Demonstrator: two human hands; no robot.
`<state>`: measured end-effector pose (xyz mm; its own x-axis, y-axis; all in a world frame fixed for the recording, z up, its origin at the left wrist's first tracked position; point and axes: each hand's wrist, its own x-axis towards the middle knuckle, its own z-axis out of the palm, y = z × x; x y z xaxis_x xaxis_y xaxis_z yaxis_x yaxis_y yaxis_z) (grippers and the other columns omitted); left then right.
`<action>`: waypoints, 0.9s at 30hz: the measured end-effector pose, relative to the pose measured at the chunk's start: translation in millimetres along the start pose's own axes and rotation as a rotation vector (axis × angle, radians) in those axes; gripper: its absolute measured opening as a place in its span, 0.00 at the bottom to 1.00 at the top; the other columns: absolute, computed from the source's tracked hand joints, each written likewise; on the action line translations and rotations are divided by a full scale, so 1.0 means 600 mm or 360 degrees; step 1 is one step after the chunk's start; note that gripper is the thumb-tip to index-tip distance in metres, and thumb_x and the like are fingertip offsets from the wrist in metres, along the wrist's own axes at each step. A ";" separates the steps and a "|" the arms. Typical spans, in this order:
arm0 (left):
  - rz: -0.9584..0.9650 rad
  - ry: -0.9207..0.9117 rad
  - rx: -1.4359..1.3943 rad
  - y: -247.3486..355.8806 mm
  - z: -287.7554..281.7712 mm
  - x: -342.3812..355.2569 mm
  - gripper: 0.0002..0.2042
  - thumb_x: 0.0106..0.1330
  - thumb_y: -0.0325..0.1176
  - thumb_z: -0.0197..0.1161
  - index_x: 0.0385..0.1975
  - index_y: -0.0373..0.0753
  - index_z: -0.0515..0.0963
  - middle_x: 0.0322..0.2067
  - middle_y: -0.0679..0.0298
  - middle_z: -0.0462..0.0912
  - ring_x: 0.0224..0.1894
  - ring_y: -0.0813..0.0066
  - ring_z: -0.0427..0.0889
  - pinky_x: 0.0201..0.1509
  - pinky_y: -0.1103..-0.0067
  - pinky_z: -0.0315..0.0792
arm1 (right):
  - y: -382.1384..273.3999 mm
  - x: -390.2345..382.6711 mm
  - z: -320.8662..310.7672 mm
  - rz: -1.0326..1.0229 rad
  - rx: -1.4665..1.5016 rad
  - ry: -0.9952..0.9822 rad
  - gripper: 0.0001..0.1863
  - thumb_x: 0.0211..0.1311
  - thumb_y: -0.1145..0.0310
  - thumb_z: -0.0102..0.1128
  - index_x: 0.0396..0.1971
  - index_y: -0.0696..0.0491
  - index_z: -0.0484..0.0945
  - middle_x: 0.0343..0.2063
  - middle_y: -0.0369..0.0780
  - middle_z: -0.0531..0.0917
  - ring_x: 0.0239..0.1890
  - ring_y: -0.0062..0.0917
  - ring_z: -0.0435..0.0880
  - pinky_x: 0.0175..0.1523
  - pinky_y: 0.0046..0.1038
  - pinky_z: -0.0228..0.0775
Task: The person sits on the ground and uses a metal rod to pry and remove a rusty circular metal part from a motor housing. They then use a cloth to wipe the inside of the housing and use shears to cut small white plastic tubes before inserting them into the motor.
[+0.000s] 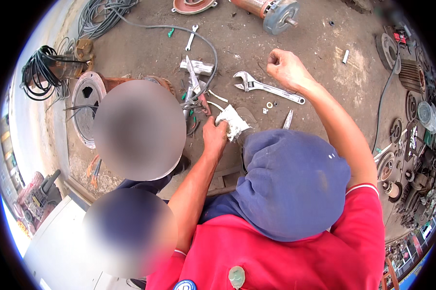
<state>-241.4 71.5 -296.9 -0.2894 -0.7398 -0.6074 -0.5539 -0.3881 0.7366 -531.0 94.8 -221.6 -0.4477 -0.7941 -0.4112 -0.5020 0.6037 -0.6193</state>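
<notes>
My left hand (215, 135) is closed on a crumpled white cloth (234, 124), beside a red-handled tool (203, 104) and a bundle of grey cable ends (191, 103). A long pale blade-like piece (193, 75) lies just above, across a short metal piece (202, 67). My right hand (280, 65) is raised to the upper right with curled fingers; whether it holds anything small I cannot make out. Below it lie an adjustable wrench (271, 90), small washers (270, 105) and a pointed metal tool (288, 120).
A motor rotor (271, 17), open-end spanner (192, 37) and cable coil (94, 19) are at the top. A round flange (80, 125) stands left, beside a blurred area possibly covering another person. Many metal parts (411, 169) line the right; my blue-clad knee (290, 183) is below.
</notes>
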 end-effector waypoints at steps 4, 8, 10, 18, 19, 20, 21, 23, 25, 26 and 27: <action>0.0334 -0.0117 -0.0677 0.168 0.042 -0.039 0.13 0.64 0.29 0.61 0.44 0.27 0.76 0.33 0.60 0.82 0.29 0.80 0.78 0.33 0.80 0.73 | -0.050 -0.100 -0.110 0.0137 0.0396 -0.0143 0.13 0.55 0.66 0.55 0.33 0.61 0.78 0.25 0.43 0.81 0.31 0.26 0.78 0.39 0.32 0.71; 0.0892 0.0048 -0.0502 0.313 0.054 -0.089 0.10 0.64 0.27 0.62 0.42 0.28 0.75 0.35 0.58 0.82 0.37 0.73 0.80 0.42 0.76 0.75 | -0.131 -0.176 -0.181 -0.0095 0.0243 -0.0130 0.08 0.56 0.68 0.56 0.32 0.57 0.76 0.23 0.32 0.76 0.24 0.16 0.71 0.28 0.23 0.64; 0.1299 -0.0028 -0.0380 0.374 0.055 -0.135 0.09 0.65 0.27 0.60 0.42 0.30 0.73 0.35 0.53 0.82 0.37 0.62 0.82 0.43 0.70 0.75 | -0.181 -0.203 -0.198 -0.0177 0.0378 -0.0092 0.09 0.58 0.69 0.56 0.33 0.60 0.78 0.23 0.34 0.77 0.24 0.17 0.72 0.29 0.24 0.65; 0.1677 -0.0315 0.0119 0.501 -0.063 -0.203 0.17 0.70 0.39 0.60 0.36 0.25 0.74 0.32 0.41 0.81 0.36 0.49 0.83 0.43 0.64 0.73 | -0.279 -0.289 -0.258 -0.0589 0.0641 0.0023 0.10 0.67 0.67 0.61 0.36 0.59 0.79 0.26 0.34 0.81 0.25 0.12 0.73 0.30 0.18 0.66; 0.1589 -0.0399 0.0075 0.513 -0.090 -0.223 0.18 0.69 0.38 0.62 0.40 0.24 0.76 0.33 0.47 0.84 0.35 0.65 0.82 0.42 0.68 0.74 | -0.268 -0.288 -0.255 -0.0757 0.0701 0.0094 0.14 0.67 0.64 0.62 0.41 0.60 0.80 0.31 0.35 0.83 0.32 0.15 0.77 0.39 0.20 0.71; 0.1482 -0.0351 0.0045 0.517 -0.112 -0.227 0.18 0.68 0.37 0.65 0.44 0.24 0.77 0.35 0.54 0.85 0.34 0.77 0.79 0.39 0.75 0.74 | -0.251 -0.295 -0.258 -0.0883 0.0529 0.0309 0.18 0.68 0.60 0.62 0.46 0.61 0.80 0.36 0.37 0.84 0.40 0.19 0.80 0.48 0.23 0.72; 0.1384 -0.0330 -0.0241 0.522 -0.151 -0.244 0.16 0.68 0.35 0.64 0.45 0.25 0.78 0.35 0.58 0.85 0.31 0.80 0.80 0.35 0.80 0.74 | -0.227 -0.283 -0.254 -0.0898 0.0525 0.0551 0.20 0.68 0.58 0.60 0.49 0.61 0.80 0.40 0.40 0.85 0.46 0.24 0.81 0.54 0.26 0.71; 0.1212 -0.0248 -0.0479 0.520 -0.224 -0.261 0.13 0.70 0.33 0.64 0.47 0.31 0.78 0.36 0.59 0.86 0.33 0.76 0.85 0.36 0.81 0.79 | -0.144 -0.283 -0.240 -0.0600 0.0458 0.0698 0.21 0.70 0.60 0.58 0.55 0.59 0.77 0.46 0.39 0.84 0.48 0.22 0.82 0.56 0.26 0.71; 0.1308 -0.0108 -0.0545 0.511 -0.309 -0.242 0.11 0.72 0.29 0.60 0.47 0.29 0.77 0.40 0.54 0.85 0.39 0.66 0.88 0.42 0.74 0.84 | -0.042 -0.303 -0.163 -0.0031 0.0380 0.0853 0.19 0.64 0.60 0.59 0.49 0.59 0.81 0.46 0.47 0.86 0.50 0.35 0.84 0.56 0.33 0.74; 0.1330 -0.0127 -0.0530 0.503 -0.376 -0.205 0.11 0.72 0.27 0.58 0.49 0.27 0.76 0.45 0.52 0.84 0.43 0.63 0.87 0.47 0.70 0.84 | 0.032 -0.306 -0.104 0.0174 0.0233 0.0751 0.19 0.63 0.61 0.57 0.47 0.58 0.82 0.45 0.50 0.85 0.50 0.41 0.84 0.56 0.37 0.74; 0.1353 -0.0015 -0.0571 0.490 -0.414 -0.193 0.13 0.72 0.28 0.59 0.51 0.28 0.75 0.48 0.51 0.83 0.46 0.64 0.86 0.51 0.70 0.82 | 0.069 -0.330 -0.040 0.0426 0.0073 0.0489 0.18 0.63 0.62 0.59 0.47 0.59 0.81 0.43 0.50 0.86 0.47 0.40 0.85 0.54 0.36 0.75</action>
<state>-176.4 -93.4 63.9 -0.4955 -0.8500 0.1791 0.1227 0.1356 0.9831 -480.7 278.7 -149.6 -0.7616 -0.5471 -0.3472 -0.3074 0.7768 -0.5497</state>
